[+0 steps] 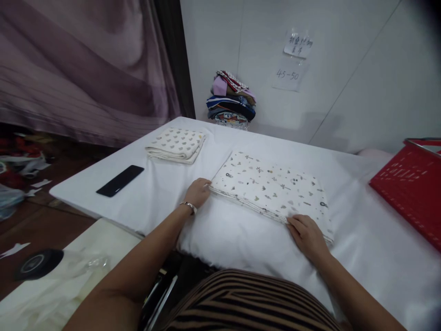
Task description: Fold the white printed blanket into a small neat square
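Observation:
A white cloth with small printed motifs (pixel 272 184) lies folded into a flat rectangle in front of me. My left hand (pixel 199 193), with a bracelet at its wrist, pinches the cloth's near left corner. On the near edge, toward the right, my right hand (pixel 306 232) has its thumb and fingers closed on the layers. Farther back to the left sits a smaller folded cloth (pixel 177 143) with a leaf-like print, apart from both hands. A black phone (pixel 120 180) rests flat left of my left hand.
Everything lies on a white-covered table (pixel 161 195). A red plastic basket (pixel 413 184) stands at the right edge. Folded fabrics (pixel 230 101) are stacked by the wall at the back. Handwritten paper signs (pixel 288 75) hang there. A dark round object (pixel 39 264) is at lower left.

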Demonstrator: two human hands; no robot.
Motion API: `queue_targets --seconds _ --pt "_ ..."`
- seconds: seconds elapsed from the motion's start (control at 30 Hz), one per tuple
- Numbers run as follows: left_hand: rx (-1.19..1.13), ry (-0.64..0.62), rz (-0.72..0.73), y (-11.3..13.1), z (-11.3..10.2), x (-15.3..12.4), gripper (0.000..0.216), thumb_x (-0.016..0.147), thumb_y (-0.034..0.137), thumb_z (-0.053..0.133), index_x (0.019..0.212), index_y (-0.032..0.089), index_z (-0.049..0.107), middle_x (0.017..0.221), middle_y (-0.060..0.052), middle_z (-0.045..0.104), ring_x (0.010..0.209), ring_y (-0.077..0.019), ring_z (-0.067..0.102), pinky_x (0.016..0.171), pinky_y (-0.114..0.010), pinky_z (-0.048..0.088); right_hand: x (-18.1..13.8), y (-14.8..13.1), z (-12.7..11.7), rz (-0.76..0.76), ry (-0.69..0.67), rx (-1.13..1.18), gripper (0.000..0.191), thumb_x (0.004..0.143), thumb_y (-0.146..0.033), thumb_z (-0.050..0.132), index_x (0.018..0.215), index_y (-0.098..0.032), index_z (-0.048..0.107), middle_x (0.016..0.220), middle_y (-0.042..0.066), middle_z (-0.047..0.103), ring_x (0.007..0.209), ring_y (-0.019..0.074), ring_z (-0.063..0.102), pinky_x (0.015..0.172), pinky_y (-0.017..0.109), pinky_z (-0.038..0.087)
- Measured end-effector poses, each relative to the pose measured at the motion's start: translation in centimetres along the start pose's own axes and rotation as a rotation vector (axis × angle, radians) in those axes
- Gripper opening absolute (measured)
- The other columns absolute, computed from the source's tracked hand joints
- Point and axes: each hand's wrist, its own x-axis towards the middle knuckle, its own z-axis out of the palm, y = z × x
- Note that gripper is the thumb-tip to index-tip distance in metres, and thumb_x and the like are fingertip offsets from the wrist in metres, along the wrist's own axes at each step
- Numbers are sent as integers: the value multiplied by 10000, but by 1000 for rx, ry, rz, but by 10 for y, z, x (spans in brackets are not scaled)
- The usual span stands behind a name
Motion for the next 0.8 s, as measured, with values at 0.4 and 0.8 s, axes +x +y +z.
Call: queue_targets --seconds 0.4,0.8 --pt "7 -38 -283 12 -3 15 329 735 512 545 668 193 594 793 -26 625 726 -158 563 641 -270 406 1 -2 0 24 16 5 215 876 -286 484 976 -197 653 931 94 624 857 230 565 711 372 482" --pt "120 -133 -275 13 -1 25 244 724 434 567 730 198 630 838 -44 658 743 -178 587 614 -272 397 -1 -2 1 13 9 -11 203 881 -277 487 984 -188 638 937 96 611 855 226 543 734 369 470"
